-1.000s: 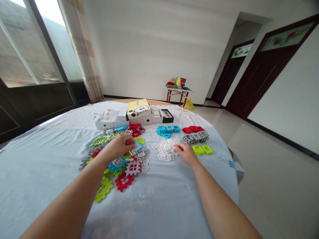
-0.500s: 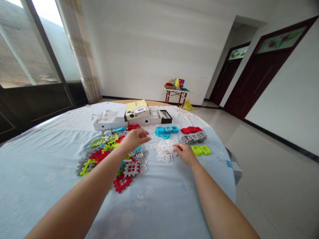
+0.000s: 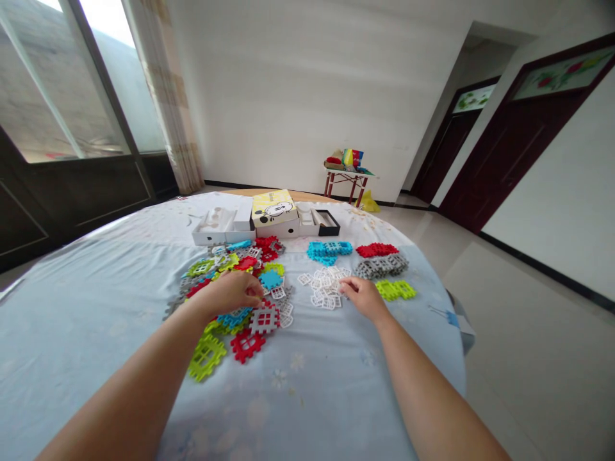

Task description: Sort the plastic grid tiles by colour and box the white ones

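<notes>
My left hand (image 3: 234, 291) is over a mixed pile of plastic interlocking blocks, its fingers bent together above the pieces; whatever they pinch is hidden. Around it lie a blue block (image 3: 271, 280), a grey block (image 3: 264, 318), a red block (image 3: 248, 346) and a green block (image 3: 207, 356). My right hand (image 3: 366, 298) reaches the right edge of a heap of white window-shaped pieces (image 3: 327, 282). Its thumb and fingers are pressed together, and anything between them is too small to tell.
Beyond the hands are sorted groups of blue blocks (image 3: 329, 251), red blocks (image 3: 377, 250), grey blocks (image 3: 382, 266) and green blocks (image 3: 395, 290). A yellow-and-white box (image 3: 276, 214) and white trays (image 3: 223, 237) stand at the back. A light blue cloth (image 3: 307, 397) covers the round table.
My left hand has come down and nearer, from above the pile's far right part to its middle. My right hand stays beside the white heap. The view has shifted slightly.
</notes>
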`<action>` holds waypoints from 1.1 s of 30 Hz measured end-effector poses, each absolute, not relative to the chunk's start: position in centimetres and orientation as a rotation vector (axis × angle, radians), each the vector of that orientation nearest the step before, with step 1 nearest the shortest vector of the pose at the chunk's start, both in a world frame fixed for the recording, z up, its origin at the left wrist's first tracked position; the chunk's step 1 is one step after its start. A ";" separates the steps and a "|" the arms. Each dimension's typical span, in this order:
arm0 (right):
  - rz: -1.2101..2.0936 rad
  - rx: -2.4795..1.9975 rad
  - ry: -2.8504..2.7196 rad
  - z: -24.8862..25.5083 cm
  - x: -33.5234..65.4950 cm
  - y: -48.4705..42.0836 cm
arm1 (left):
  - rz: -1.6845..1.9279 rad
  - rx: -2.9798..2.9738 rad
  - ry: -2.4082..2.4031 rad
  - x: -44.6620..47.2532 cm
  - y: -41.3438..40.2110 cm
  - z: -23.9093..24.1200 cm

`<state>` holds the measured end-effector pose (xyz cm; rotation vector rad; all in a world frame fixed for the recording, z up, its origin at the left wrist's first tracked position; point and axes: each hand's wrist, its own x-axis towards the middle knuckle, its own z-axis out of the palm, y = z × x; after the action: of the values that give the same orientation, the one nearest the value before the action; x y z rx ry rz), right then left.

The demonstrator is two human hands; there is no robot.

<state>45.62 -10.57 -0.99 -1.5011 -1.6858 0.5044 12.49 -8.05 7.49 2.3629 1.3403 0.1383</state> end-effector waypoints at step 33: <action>0.434 -1.474 -1.682 -0.5 45.8 -10.5 | 0.127 2.515 1.583 18.6 -8.3 5.8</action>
<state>45.78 -10.54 -0.49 -1.4741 -1.6822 0.4344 18.64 -8.28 5.78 2.5152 1.5830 0.1268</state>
